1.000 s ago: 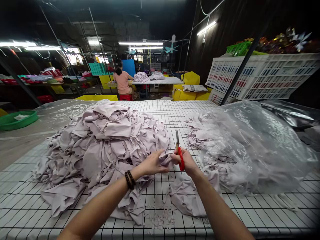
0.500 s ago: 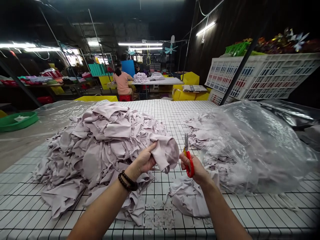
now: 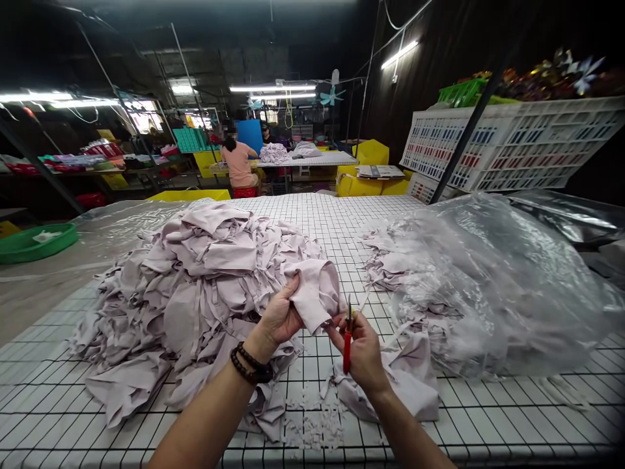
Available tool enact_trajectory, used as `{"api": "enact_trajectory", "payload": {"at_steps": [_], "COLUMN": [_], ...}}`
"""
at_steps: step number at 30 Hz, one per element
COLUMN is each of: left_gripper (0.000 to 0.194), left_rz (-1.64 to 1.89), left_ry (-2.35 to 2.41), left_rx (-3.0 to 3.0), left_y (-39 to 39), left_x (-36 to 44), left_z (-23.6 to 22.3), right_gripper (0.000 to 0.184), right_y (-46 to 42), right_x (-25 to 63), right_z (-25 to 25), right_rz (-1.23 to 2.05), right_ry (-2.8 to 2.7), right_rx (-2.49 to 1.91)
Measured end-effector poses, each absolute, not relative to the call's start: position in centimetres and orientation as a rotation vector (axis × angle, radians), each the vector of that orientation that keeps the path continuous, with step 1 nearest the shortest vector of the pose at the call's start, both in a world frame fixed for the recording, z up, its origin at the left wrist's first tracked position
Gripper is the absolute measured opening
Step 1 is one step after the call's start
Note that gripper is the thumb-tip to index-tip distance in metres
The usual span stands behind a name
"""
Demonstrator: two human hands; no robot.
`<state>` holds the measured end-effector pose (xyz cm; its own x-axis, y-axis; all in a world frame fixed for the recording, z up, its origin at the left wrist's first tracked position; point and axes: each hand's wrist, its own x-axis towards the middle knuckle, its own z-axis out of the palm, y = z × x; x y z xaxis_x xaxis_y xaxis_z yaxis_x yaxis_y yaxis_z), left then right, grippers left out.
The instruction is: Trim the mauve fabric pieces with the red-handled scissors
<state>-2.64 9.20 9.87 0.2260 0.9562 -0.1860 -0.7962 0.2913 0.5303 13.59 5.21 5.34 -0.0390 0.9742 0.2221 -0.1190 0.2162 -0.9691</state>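
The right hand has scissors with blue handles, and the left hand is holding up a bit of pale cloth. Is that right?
Not quite: the handles are red, not blue, as the head view shows. The rest is right: the scissors are in the right hand, and the left hand is holding up a bit of pale cloth.

Pale mauve fabric piece (image 3: 315, 293) gripped in the left hand (image 3: 282, 314) matches the mauve cloth heap (image 3: 215, 260) beside that grip. Red-handled metal scissors (image 3: 347, 339) show in the right hand (image 3: 359, 348). Beneath both grips, the white tabletop cover (image 3: 322, 225) carries a black grid; dark brown beaded bracelets (image 3: 249, 365) circle the left wrist.
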Motion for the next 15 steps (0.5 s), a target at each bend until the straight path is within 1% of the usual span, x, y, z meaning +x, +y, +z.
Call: {"api": "enact_trajectory", "payload": {"at_steps": [4, 6, 9, 11, 13, 15], "left_gripper": [0.036, 0.037, 0.035, 0.031, 0.026, 0.025], "left_rz": [1.251, 1.252, 1.261, 1.301, 1.391, 1.526], "left_ry": [0.531, 0.549, 0.62, 0.749, 0.95, 1.193], "left_rx": [0.381, 0.394, 0.412, 0.459, 0.567, 0.757], "left_y": [8.7, 8.5, 8.3, 8.7, 9.5, 10.8], "left_x": [-3.4, -3.6, -3.5, -3.9, -5.1, -7.4], "left_z": [9.7, 9.6, 9.8, 10.8, 13.0, 16.4], "right_gripper": [0.021, 0.02, 0.021, 0.023, 0.026, 0.027], "right_y": [4.8, 4.6, 4.4, 4.3, 4.3, 4.4], "right_x": [13.7, 13.9, 14.0, 14.2, 14.9, 16.2], "right_z": [5.6, 5.6, 5.7, 5.7, 5.5, 5.0], "right_rz": [0.798, 0.718, 0.751, 0.815, 0.881, 0.935], "right_ry": [-1.186, -1.186, -1.24, -1.305, -1.369, -1.418], "right_rx": [-0.958, -0.932, -0.957, -1.035, -1.134, -1.239]}}
